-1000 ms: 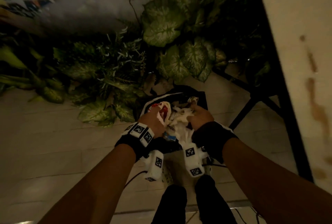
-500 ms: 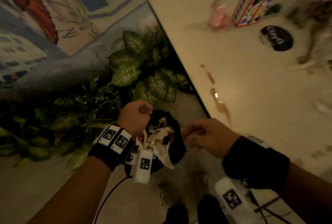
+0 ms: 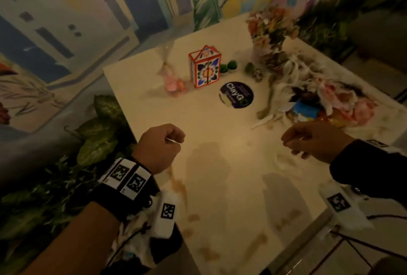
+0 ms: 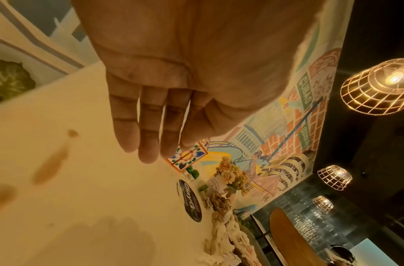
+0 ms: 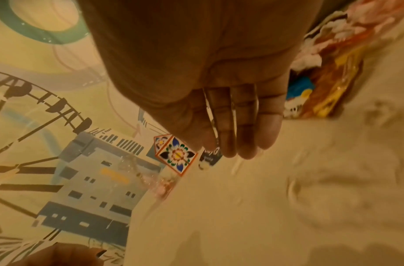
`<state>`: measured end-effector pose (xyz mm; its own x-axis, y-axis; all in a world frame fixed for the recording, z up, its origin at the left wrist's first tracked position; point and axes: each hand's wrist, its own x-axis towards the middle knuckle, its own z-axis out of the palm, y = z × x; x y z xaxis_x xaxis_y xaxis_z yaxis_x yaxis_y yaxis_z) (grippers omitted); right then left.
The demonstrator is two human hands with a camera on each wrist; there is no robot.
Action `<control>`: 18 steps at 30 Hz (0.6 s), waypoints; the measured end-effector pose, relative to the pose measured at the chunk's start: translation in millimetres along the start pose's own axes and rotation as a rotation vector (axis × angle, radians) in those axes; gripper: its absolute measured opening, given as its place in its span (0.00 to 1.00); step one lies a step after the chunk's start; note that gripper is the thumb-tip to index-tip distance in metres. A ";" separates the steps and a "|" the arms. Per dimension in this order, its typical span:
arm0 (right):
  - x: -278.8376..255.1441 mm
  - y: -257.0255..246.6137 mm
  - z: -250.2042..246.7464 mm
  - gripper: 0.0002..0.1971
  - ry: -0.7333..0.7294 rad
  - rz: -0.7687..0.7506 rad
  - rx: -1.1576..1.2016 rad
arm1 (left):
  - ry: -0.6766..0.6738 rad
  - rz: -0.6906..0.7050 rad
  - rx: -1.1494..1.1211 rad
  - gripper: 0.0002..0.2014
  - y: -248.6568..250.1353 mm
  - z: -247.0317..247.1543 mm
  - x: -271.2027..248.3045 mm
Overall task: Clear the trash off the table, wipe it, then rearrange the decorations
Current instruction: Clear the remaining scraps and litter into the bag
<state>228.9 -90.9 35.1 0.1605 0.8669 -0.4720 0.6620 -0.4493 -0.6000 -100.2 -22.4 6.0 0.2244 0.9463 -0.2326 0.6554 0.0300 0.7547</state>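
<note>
My left hand [image 3: 174, 140] hovers over the left edge of the cream table [image 3: 220, 133], fingers relaxed and empty; the left wrist view shows the fingers [image 4: 148, 151] hanging loose. My right hand [image 3: 293, 142] floats above the table's right side, also empty, just short of a trash pile [image 3: 319, 103] of crumpled tissues, a blue wrapper [image 5: 301, 88] and orange-yellow packets. Decorations stand at the back: a tiled house-shaped box [image 3: 204, 66], a round black "ClayG" disc [image 3: 236, 95], a flower pot [image 3: 271, 30], green pebbles [image 3: 229, 66] and a glass with pink bits [image 3: 171, 76]. Brown stains [image 3: 178, 186] mark the tabletop.
A bin with a black bag [image 3: 158, 250], holding white tissue, sits on the floor below my left wrist. Leafy plants [image 3: 99, 133] crowd the table's left side against a painted wall. Wire lamps [image 4: 378, 86] hang overhead, and a wooden chair back [image 4: 285, 239] shows beyond the table.
Both hands have left the tissue trash in the floor bin and risen over the tabletop, empty. My view has swung up from the bin to the table.
</note>
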 end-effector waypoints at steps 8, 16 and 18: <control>55.7 41.4 -100.7 0.06 -0.021 -0.079 -0.175 | 0.018 -0.081 -0.017 0.11 77.1 79.8 46.9; 121.7 90.0 -135.8 0.27 0.144 -0.014 -0.481 | -0.128 -0.097 0.268 0.26 118.1 160.7 100.1; 133.9 99.3 -137.5 0.39 0.133 0.026 -0.574 | -0.190 -0.087 0.328 0.36 127.1 180.7 118.0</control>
<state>416.7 10.3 1.2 0.2481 0.8936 -0.3741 0.9409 -0.3142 -0.1265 139.8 34.9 -36.4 0.2675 0.8673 -0.4199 0.8667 -0.0261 0.4982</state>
